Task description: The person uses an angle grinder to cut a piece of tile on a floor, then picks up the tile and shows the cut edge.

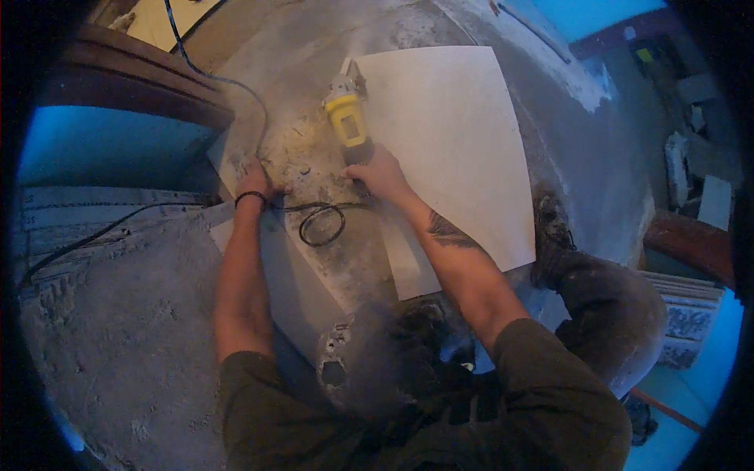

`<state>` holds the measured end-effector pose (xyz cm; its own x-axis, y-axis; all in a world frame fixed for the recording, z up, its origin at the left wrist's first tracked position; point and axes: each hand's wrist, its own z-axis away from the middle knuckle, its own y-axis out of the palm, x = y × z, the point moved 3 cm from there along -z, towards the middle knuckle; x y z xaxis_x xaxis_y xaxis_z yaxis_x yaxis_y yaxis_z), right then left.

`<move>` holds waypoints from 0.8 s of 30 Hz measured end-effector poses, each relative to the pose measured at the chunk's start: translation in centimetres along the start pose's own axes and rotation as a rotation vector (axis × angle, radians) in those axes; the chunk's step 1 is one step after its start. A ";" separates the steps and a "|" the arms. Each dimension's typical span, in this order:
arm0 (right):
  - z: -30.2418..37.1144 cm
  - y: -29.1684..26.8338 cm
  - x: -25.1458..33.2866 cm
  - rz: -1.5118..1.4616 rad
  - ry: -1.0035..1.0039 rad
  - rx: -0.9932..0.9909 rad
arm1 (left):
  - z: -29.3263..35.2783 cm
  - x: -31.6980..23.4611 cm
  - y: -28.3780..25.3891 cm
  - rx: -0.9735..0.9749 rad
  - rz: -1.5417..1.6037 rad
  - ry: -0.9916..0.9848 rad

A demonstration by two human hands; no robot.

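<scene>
A white sheet [455,149] lies partly hidden by the right forearm [471,275], a yellow grinder [346,120] at its upper left edge, disc blurred. The right hand [381,174], fingers mostly hidden, wraps the grinder's rear; the left hand [258,180] extends its thumb beside a looped cord [318,243], but I cannot tell whether its fingers grip.

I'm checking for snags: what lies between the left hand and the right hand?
In the head view, dusty floor lies between the left hand and right hand, with a looped black cord toward the wrists.
</scene>
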<state>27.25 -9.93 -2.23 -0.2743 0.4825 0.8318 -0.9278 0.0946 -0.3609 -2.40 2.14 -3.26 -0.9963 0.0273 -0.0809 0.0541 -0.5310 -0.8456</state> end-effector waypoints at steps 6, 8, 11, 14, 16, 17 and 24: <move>0.9 -0.6 0.3 0.019 -0.103 -0.094 | -0.7 -1.1 0.4 -0.045 -0.077 0.017; 1.6 -0.3 1.4 0.008 -0.080 -0.052 | -0.4 -0.1 0.3 -0.078 -0.094 0.006; 1.7 -0.4 2.6 -0.011 -0.055 -0.011 | 0.2 0.4 -0.2 -0.095 -0.098 0.004; 1.0 -0.4 2.7 0.000 -0.020 -0.001 | 0.5 -0.5 -0.8 -0.026 -0.063 -0.011; 0.2 -0.5 2.4 0.025 0.009 0.005 | 0.7 -0.9 -0.9 0.024 -0.036 -0.032; -0.1 -0.7 2.3 0.027 -0.007 -0.022 | 0.7 -1.1 -0.8 -0.009 -0.055 -0.015; 0.5 -3.8 5.2 0.023 -0.210 0.022 | 0.6 -0.3 -0.3 -0.055 -0.012 0.072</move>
<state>29.24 -8.20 3.64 -0.3403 0.2918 0.8939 -0.9253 0.0653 -0.3736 -2.18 1.77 -2.67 -0.9898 0.0948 -0.1066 0.0479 -0.4829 -0.8744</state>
